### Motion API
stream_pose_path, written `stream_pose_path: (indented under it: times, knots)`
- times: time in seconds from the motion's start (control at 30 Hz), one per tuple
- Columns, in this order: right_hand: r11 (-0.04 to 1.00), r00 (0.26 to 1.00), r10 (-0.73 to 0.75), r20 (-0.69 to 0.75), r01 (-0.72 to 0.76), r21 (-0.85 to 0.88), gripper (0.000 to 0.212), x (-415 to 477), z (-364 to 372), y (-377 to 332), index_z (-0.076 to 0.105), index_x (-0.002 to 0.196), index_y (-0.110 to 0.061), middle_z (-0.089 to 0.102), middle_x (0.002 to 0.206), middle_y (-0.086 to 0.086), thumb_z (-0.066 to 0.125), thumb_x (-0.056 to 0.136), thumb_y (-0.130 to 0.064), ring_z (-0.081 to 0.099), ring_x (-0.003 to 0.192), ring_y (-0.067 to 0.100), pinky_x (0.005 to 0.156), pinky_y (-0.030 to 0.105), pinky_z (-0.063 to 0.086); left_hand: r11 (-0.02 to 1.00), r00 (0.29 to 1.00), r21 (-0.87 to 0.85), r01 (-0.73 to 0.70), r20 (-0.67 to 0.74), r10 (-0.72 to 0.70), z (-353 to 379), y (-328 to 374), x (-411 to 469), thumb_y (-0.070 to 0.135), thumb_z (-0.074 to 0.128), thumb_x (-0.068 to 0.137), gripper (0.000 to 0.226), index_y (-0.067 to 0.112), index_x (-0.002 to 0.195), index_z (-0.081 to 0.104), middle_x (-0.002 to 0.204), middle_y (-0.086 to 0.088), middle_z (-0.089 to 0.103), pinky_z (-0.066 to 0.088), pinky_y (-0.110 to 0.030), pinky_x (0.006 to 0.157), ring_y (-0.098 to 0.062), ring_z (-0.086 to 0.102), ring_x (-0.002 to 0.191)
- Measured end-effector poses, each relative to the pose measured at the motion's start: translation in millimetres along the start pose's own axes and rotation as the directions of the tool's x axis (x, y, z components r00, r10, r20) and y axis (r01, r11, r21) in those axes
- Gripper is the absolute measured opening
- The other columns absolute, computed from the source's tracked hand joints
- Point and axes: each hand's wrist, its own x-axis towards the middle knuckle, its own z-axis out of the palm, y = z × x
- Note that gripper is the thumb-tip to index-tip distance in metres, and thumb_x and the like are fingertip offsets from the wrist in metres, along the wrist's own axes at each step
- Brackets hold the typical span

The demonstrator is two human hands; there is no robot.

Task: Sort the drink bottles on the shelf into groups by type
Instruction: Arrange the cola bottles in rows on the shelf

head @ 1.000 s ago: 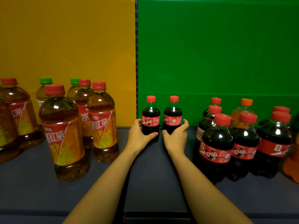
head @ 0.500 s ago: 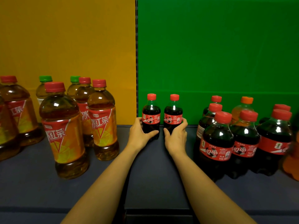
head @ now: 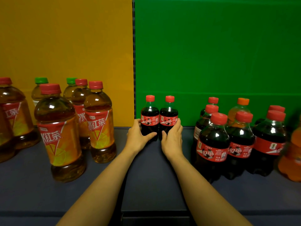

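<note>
Where the yellow back panel point(head: 65, 46) meets the green back panel point(head: 211, 46), two small bottles stand side by side near the rear edge of the shelf point(head: 154, 185), about midway along it. These are the left cola bottle point(head: 149, 117) and the right cola bottle point(head: 168, 118), each upright with its long axis vertical, red cap pointing up and red label facing the front edge. They stand so close that whether they touch cannot be told. The left hand point(head: 138, 137) grips the left cola bottle low on its body, fingers point(head: 137, 122) curled round its outer side and thumb across the front. The right hand point(head: 172, 140) grips the right cola bottle likewise, fingers point(head: 178, 123) clamped round its outer side. Toward the shelf's left end stand upright iced tea bottles point(head: 60, 132) with red caps, and behind them two green-capped bottles point(head: 40, 88). Toward the right end a cluster of larger cola bottles point(head: 213, 144) stands upright, with an orange-capped bottle point(head: 241, 108) behind it. The shelf is dark blue-grey and dimly lit.
</note>
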Motion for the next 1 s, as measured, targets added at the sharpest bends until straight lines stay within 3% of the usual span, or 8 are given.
stream_pose_path:
  times: [0.2,0.3,0.4,0.47,0.57,0.77,0.87,1.0]
  knots:
    - [0.997,0.995,0.055,0.082,-0.059,0.046,0.079,-6.6,-4.3,-12.5,-0.016,0.143,0.0,-0.009,0.156,0.015,0.045,0.093,-0.006,-0.003,0.145,0.025,0.115,0.028,0.007,0.999,1.0,0.041,-0.006,0.006,0.006,1.6,3.2,-2.5,0.019,0.077,0.073,0.074,0.006,0.133,0.035,0.134,-0.011,0.05,0.037,-0.028,0.099,-0.024,0.046,0.126]
    - [0.998,0.993,0.006,0.115,-0.014,0.063,0.079,-16.6,-13.6,-26.4,-0.018,0.142,0.002,-0.019,0.154,0.016,0.044,0.093,-0.004,-0.014,0.144,0.023,0.113,0.024,-0.004,0.979,0.983,0.17,-0.109,-0.127,0.131,-3.2,19.7,-10.7,0.02,0.073,0.077,0.075,0.005,0.137,0.03,0.138,-0.011,0.04,0.026,-0.023,0.101,-0.023,0.033,0.131]
    - [0.987,0.971,-0.123,0.205,0.098,0.128,0.076,-41.5,-34.9,-39.3,-0.014,0.144,-0.005,-0.013,0.156,0.01,0.042,0.094,-0.005,-0.009,0.145,0.018,0.114,0.022,-0.001,0.956,0.921,0.1,-0.277,-0.256,0.294,-11.6,45.2,-24.1,0.011,0.066,0.081,0.048,0.008,0.124,0.044,0.122,-0.006,0.049,0.032,-0.014,0.092,-0.019,0.044,0.118]
    - [0.965,0.939,-0.216,0.267,0.164,0.204,0.072,-67.3,-55.1,-43.6,-0.006,0.148,-0.015,0.002,0.158,0.0,0.042,0.095,-0.006,0.005,0.145,0.011,0.109,0.013,0.007,0.941,0.932,-0.064,-0.332,-0.174,0.317,-13.7,62.4,-40.7,0.006,0.062,0.083,0.031,0.013,0.111,0.05,0.11,0.0,0.054,0.043,-0.017,0.087,-0.014,0.054,0.106]
    - [0.921,0.914,-0.328,0.239,0.254,0.296,0.064,-108.5,-88.1,-41.2,0.014,0.148,-0.028,0.02,0.153,-0.015,0.042,0.094,-0.006,0.019,0.139,-0.004,0.11,0.009,0.016,0.931,0.943,-0.265,-0.251,0.15,0.297,-7.9,78.9,-73.1,-0.001,0.048,0.091,0.024,0.015,0.109,0.05,0.102,0.006,0.057,0.044,-0.008,0.081,0.006,0.055,0.094]
    - [0.867,0.865,-0.426,-0.266,0.475,0.155,0.046,-120.7,-145.8,1.3,0.048,0.126,-0.023,0.048,0.129,-0.01,0.049,0.083,-0.008,0.042,0.123,-0.003,0.104,0.014,0.031,0.939,0.838,-0.344,-0.03,0.503,0.211,19.6,93.8,-96.2,0.0,0.06,0.083,0.05,0.014,0.128,0.043,0.126,-0.001,0.053,0.043,-0.015,0.095,-0.009,0.052,0.116]
    - [0.9,0.829,-0.339,-0.446,0.423,0.101,0.05,-101.7,-166.9,25.0,0.043,0.128,-0.017,0.042,0.127,-0.007,0.052,0.08,-0.009,0.04,0.122,0.004,0.105,0.014,0.028,0.958,0.811,-0.285,-0.025,0.555,0.187,31.2,95.3,-99.0,0.006,0.071,0.077,0.061,0.023,0.127,0.04,0.122,0.004,0.055,0.047,-0.014,0.093,-0.003,0.055,0.111]
    - [0.954,0.941,-0.185,-0.283,0.241,0.18,0.064,-83.7,-171.9,49.7,0.03,0.135,-0.019,0.04,0.134,-0.005,0.066,0.082,-0.012,0.041,0.126,0.012,0.108,0.031,0.033,0.978,0.859,-0.204,-0.044,0.491,0.141,36.2,100.0,-99.7,0.014,0.079,0.069,0.064,0.021,0.121,0.042,0.113,0.007,0.057,0.047,-0.008,0.079,0.004,0.056,0.098]
